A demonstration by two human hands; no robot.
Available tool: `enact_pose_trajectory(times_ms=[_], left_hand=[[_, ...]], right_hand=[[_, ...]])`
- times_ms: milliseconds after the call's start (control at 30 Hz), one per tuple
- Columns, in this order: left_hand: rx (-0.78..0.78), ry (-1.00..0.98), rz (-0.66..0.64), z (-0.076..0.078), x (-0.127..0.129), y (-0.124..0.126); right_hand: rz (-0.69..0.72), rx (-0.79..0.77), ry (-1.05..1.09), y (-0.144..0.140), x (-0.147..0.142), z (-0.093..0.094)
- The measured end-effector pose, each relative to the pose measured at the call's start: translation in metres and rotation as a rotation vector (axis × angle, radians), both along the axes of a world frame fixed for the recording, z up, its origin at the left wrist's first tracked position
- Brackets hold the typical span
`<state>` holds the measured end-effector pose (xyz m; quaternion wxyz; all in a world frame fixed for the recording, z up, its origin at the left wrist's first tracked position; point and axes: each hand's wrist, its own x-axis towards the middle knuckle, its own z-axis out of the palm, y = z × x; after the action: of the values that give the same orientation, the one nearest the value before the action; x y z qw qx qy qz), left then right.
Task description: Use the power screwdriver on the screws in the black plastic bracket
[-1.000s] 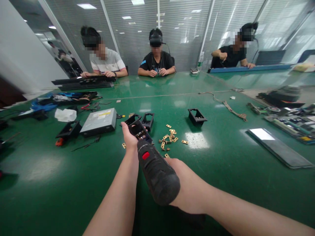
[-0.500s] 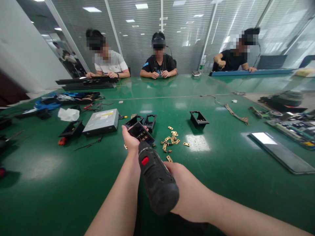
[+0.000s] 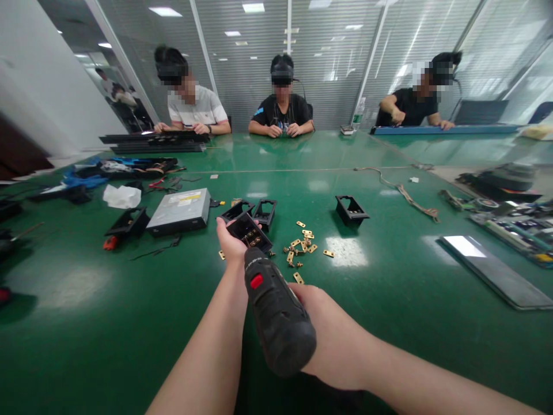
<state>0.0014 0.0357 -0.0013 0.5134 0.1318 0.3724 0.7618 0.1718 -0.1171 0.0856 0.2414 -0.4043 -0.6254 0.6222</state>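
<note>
While the left hand (image 3: 231, 245) grips a small black frame (image 3: 249, 232) just above the surface (image 3: 108, 323) near its near edge, the right hand (image 3: 332, 340) wraps a black power screwdriver (image 3: 276, 314), long axis pointing away into the frame. The tip is hidden behind the tool's body.

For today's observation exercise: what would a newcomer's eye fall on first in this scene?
Front and centre, the right hand grips a black electric screwdriver with a red button, aimed at a small black bracket held in the left hand. Just right of it, brass plates lie scattered on the green table.
</note>
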Motion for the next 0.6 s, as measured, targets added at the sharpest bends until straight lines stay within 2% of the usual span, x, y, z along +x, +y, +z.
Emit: enact_pose_trajectory(times_ms=[200, 400, 600], left_hand=[[-0.039, -0.018, 0.002, 0.005, 0.002, -0.001], [-0.041, 0.005, 0.005, 0.008, 0.003, -0.002], [-0.050, 0.008, -0.010, 0.008, 0.002, -0.002]], right_hand=[[0.010, -0.007, -0.028, 0.000, 0.001, -0.002], [0.029, 0.102, -0.034, 0.000, 0.005, -0.010], [0.032, 0.111, -0.026, 0.001, 0.005, -0.008]])
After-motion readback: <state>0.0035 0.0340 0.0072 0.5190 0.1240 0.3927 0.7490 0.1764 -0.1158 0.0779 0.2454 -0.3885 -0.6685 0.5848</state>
